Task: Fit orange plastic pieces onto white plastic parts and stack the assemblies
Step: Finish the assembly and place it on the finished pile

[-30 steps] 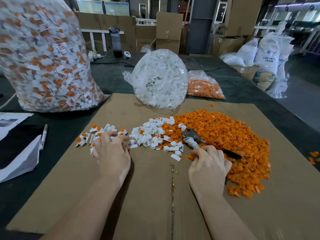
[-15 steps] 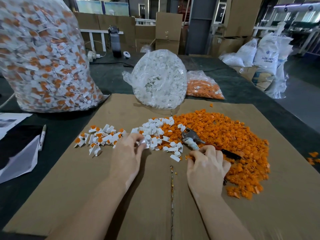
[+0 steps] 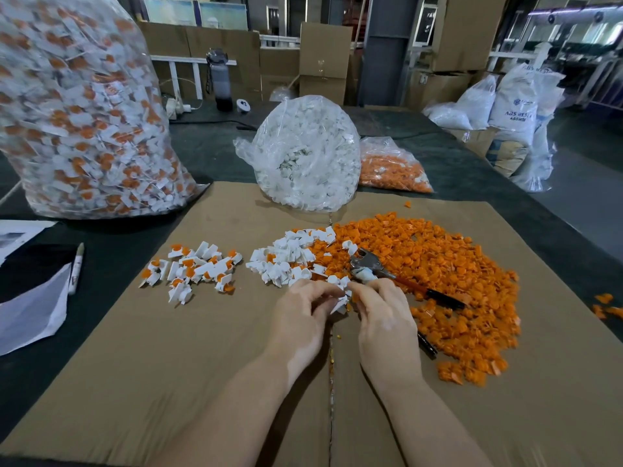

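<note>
White plastic part [image 3: 339, 303] is pinched between both hands at the near edge of the loose white parts [image 3: 290, 261], low over the cardboard sheet [image 3: 202, 348]. Left hand [image 3: 296, 318] is curled, fingertips closed on the part from the left; right hand [image 3: 384, 318] is curled against it from the right, thumb and forefinger pressed together, probably on an orange piece, though this is hidden by the fingers. Fitting step is judged to be in hand. Orange pieces [image 3: 438, 264] are heaped to the right, with pliers [image 3: 365, 264] lying on them. Finished assemblies [image 3: 192, 269] are piled loosely to the left, apart from the hands. Next, the piece must be aligned and pressed home, then the assembly carried left to that pile.
</note>
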The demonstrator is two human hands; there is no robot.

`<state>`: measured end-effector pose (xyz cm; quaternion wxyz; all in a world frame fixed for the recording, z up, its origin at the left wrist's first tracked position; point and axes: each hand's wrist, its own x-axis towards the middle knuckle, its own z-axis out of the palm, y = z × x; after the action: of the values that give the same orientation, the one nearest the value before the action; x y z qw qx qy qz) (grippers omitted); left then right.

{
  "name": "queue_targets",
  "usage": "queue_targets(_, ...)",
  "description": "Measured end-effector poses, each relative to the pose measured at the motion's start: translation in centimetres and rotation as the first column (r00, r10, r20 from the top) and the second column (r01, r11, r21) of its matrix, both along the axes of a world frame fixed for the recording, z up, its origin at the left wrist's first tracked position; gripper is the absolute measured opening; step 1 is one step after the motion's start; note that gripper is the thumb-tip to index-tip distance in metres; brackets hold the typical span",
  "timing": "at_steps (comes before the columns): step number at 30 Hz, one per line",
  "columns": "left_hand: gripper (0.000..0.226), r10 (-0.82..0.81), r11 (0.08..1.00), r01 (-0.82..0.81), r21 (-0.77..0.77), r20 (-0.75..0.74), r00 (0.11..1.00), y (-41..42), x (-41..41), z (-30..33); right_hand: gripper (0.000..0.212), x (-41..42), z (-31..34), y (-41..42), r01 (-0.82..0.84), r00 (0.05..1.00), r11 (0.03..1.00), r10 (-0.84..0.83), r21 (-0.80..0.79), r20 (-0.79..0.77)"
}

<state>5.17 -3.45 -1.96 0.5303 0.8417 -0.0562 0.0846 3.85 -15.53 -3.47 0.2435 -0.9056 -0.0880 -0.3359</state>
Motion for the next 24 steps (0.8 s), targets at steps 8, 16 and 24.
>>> queue_targets(8, 0.02, -0.026, 0.978, 0.009, 0.209, 0.076, 0.997, 0.1, 0.0, -0.7, 0.014, -0.5, 0.7, 0.0, -0.059, 0.997, 0.985, 0.067, 0.163, -0.042)
queue_targets(16, 0.016, 0.061, 0.981, -0.08, -0.174, -0.115, 0.992, -0.3, 0.3, 0.1, 0.036, -0.2, 1.1, -0.6, -0.073, 0.984, 0.864, 0.143, 0.497, -0.105)
queue_targets(24, 0.012, -0.016, 0.961, -0.018, -0.275, -0.122, 0.992, -0.5, -0.2, 0.4, 0.027, -0.3, 1.4, -0.6, -0.092, 0.967, 0.806, 0.213, 0.585, -0.142)
